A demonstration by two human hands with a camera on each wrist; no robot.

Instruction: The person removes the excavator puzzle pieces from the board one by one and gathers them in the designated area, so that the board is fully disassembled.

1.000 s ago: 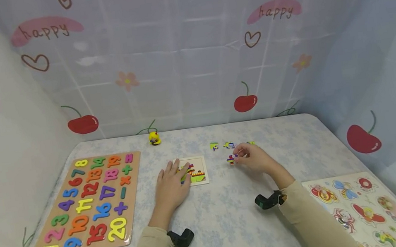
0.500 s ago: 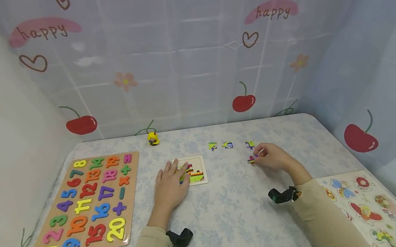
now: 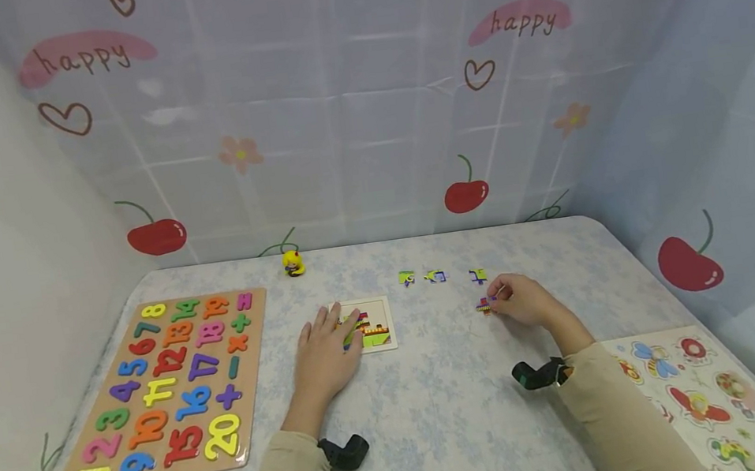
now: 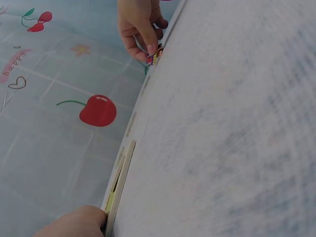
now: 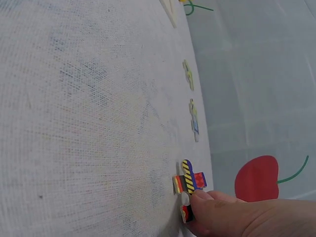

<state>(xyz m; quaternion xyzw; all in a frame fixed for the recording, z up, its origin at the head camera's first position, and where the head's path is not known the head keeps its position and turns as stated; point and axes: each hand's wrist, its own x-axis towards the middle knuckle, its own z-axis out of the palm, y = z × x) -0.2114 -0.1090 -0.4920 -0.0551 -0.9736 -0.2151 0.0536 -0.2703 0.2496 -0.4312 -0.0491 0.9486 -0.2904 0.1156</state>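
Observation:
In the head view the left hand point(image 3: 325, 354) lies with spread fingers over the left part of a small framed puzzle point(image 3: 376, 331), whose right side shows green, red and yellow parts. To its right, the right hand point(image 3: 525, 302) pinches a red, yellow-and-black striped puzzle piece point(image 3: 484, 306) between thumb and finger. The right wrist view shows that piece point(image 5: 188, 182) close up, held by its lower edge at the table surface. Three loose pieces lie behind: one green point(image 3: 407, 278), one with blue point(image 3: 435, 277), one green and purple point(image 3: 477, 275).
A wooden number board point(image 3: 169, 390) lies at the left. A small yellow figurine point(image 3: 292, 263) stands near the back edge. A board with insect pictures point(image 3: 719, 381) is at the right, partly under the right sleeve.
The right hand has moved to the right with the striped piece, uncovering the rightmost loose piece, and has barely moved since half a second ago. The left hand has stayed on the puzzle.

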